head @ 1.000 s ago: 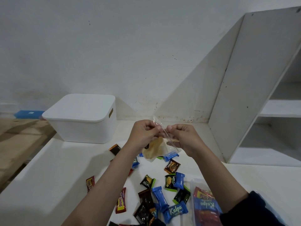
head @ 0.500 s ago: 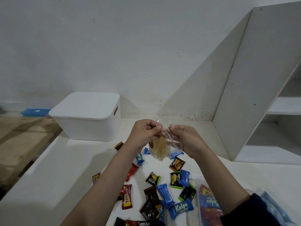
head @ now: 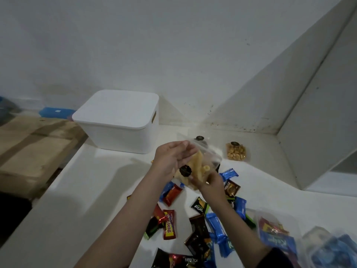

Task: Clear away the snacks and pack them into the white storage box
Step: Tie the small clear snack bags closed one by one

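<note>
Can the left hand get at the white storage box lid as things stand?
Probably not yet: the left hand and right hand both hold the clear snack bag. The path to the white storage box looks free; its lid is on.

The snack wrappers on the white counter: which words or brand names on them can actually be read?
"Nextar" on the brown wrapper beside the right hand.
"Nextar" on the black and green wrapper.
"Nextar" on the dark wrapper at the bottom edge.
"beng", the end of a longer name, on the red wrapper.
"Kalpa", seen upside down, on the blue pack inside a clear bag.
The round black stickers on the clear snack bags are too small to read.
</note>
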The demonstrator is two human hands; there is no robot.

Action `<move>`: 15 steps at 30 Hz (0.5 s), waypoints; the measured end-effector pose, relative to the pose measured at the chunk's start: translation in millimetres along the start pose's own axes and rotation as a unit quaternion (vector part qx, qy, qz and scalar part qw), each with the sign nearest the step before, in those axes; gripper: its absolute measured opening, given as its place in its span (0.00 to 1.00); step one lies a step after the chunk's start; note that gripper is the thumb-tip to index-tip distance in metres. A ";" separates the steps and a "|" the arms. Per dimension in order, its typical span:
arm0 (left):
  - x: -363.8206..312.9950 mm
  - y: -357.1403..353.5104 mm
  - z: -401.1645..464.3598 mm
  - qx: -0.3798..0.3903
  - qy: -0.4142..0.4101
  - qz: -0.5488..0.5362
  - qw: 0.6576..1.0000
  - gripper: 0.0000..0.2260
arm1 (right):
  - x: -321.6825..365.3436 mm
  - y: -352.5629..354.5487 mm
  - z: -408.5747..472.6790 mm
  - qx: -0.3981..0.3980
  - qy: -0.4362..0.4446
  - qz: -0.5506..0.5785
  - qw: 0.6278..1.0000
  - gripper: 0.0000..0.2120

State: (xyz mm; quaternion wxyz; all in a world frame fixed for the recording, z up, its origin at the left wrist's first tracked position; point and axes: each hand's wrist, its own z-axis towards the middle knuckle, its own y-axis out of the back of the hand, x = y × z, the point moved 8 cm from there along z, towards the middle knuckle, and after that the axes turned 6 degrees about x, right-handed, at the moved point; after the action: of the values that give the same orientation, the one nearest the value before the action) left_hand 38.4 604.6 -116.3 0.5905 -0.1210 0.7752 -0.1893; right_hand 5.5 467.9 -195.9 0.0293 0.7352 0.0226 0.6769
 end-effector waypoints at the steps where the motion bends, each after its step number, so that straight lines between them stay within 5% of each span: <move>1: 1.1 12.6 5.7 -0.017 0.005 0.019 1.000 0.06 | -5.1 -4.4 8.4 -0.006 -0.015 0.005 1.000 0.15; 5: 5.6 76.1 35.1 -0.126 -0.005 0.233 0.964 0.08 | -14.7 -19.8 40.2 -0.008 -0.059 0.021 0.998 0.16; 7: 20.3 98.6 56.6 -0.115 0.027 0.297 0.947 0.18 | -17.3 -26.4 60.8 -0.009 -0.082 0.015 0.997 0.23; 11: 55.9 123.1 101.2 -0.036 0.134 0.278 0.951 0.22 | -34.1 -39.6 103.6 -0.022 -0.141 0.020 0.990 0.27; 15: 60.6 137.2 144.4 -0.051 0.137 0.271 0.951 0.21 | -50.3 -46.4 137.4 -0.063 -0.165 0.011 0.984 0.21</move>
State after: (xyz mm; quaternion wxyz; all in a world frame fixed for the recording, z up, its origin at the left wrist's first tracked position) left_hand 165.6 681.2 -262.2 0.5011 0.0903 0.8607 0.0031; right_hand 138.6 508.8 -260.6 0.0720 0.8334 -0.0334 0.5470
